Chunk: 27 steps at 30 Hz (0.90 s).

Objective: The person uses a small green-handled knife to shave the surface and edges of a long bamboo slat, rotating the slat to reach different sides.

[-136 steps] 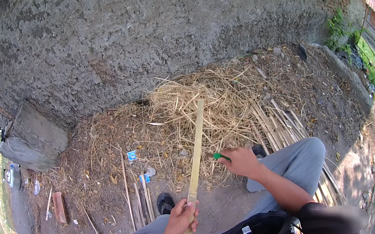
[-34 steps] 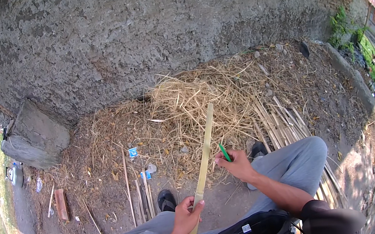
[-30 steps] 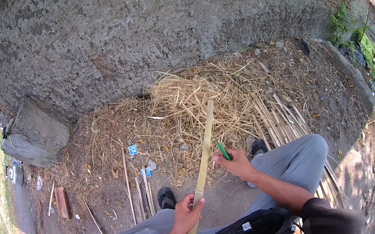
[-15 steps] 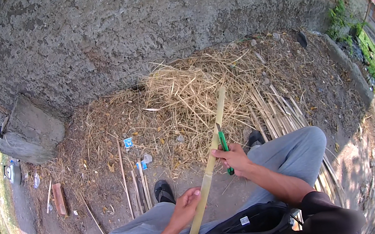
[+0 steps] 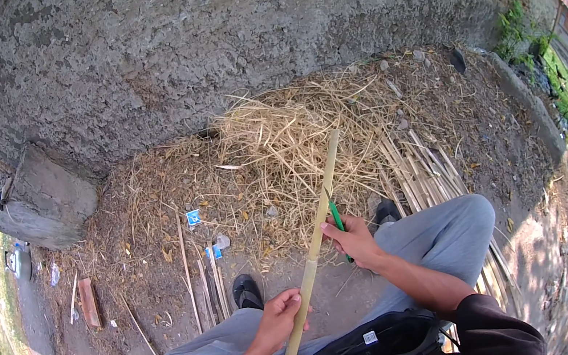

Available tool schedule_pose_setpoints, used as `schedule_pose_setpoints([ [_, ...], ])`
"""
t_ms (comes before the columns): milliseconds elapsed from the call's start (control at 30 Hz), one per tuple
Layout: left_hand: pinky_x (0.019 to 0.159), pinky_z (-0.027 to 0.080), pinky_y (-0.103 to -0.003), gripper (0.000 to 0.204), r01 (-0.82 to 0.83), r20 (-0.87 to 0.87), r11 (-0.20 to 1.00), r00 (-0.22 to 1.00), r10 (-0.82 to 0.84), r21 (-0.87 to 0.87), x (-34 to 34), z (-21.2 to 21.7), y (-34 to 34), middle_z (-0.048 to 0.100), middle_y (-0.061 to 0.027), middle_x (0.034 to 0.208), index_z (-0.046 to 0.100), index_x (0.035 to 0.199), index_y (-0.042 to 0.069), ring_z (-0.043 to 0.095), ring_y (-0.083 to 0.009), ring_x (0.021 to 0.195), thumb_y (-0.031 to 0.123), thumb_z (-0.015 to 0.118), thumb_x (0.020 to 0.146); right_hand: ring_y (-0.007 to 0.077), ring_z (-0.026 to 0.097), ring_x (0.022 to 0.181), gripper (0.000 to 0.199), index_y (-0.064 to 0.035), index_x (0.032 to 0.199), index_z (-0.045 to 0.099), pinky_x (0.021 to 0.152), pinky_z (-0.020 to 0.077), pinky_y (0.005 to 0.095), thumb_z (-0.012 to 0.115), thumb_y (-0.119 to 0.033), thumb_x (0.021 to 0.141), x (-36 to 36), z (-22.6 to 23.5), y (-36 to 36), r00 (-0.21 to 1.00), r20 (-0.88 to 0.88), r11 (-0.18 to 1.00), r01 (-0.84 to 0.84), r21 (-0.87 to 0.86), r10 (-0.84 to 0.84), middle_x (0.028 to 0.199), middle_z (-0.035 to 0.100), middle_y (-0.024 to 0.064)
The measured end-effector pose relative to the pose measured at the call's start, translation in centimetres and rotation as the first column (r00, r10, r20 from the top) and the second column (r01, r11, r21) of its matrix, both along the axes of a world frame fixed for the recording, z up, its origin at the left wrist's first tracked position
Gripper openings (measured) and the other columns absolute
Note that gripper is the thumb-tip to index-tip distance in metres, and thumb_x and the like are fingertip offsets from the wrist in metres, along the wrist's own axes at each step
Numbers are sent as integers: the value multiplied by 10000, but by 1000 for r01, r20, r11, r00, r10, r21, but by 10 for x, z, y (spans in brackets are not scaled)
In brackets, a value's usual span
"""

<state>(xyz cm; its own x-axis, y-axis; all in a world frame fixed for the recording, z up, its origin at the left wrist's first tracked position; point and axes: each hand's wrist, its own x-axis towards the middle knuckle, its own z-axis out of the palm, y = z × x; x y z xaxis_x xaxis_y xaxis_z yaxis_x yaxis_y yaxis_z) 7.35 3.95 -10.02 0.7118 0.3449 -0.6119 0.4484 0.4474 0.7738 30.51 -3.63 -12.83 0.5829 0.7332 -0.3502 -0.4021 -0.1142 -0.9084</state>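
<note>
I sit on the ground with a long pale bamboo stick (image 5: 318, 209) running from my lap up toward the straw pile. My left hand (image 5: 279, 318) grips its lower part. My right hand (image 5: 353, 239) holds a green-handled knife (image 5: 336, 217) right against the stick's side, a little above the left hand. The blade is too small to make out. My grey-trousered knees spread to either side, and a black bag (image 5: 375, 347) rests in my lap.
A heap of dry straw shavings (image 5: 292, 132) lies ahead against a rough concrete wall (image 5: 205, 42). Split bamboo strips (image 5: 422, 168) lie to the right, thinner sticks (image 5: 201, 285) to the left. A concrete block (image 5: 45, 198) stands at far left. Black sandals (image 5: 246, 291) on my feet.
The stick has swung to the right, its far end now over the straw's right part. My right hand with the green knife has moved in from beside my knee to the stick.
</note>
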Motion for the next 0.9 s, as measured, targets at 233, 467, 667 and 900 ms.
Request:
schedule_pose_setpoints([
  [233,442,360,-249,311,-124,-47,967,992,116,-224,1,14,1,497,-23,721,542,1148,8,422,-86,502,256,375,1066,200,559,492,358,-31,999,622,475,437,383,558,-382,981,-5,6,-8,734,650,973,-67,-222,199,597,594,106],
  [467,399,282,-223,446,-94,-89,987,993,83,-127,1,9,-4,381,50,611,508,926,64,355,-41,478,451,329,1056,412,631,556,435,-33,1007,542,527,508,506,531,-464,952,-24,19,-11,257,814,854,-128,-505,520,579,616,174],
  [667,468,362,-339,384,155,-135,829,986,-96,538,0,-5,-8,471,-14,588,509,804,38,439,-126,518,382,584,956,423,636,594,184,-83,893,590,569,507,540,593,-261,843,-22,5,-10,183,839,859,-116,-499,512,606,622,196],
  [900,513,397,-361,368,212,-181,820,974,-135,531,2,1,-6,508,-64,601,528,794,8,481,-166,547,334,652,909,394,647,596,124,-98,857,635,557,509,527,591,-165,763,-23,-3,-7,145,845,857,-54,-513,515,621,632,186],
])
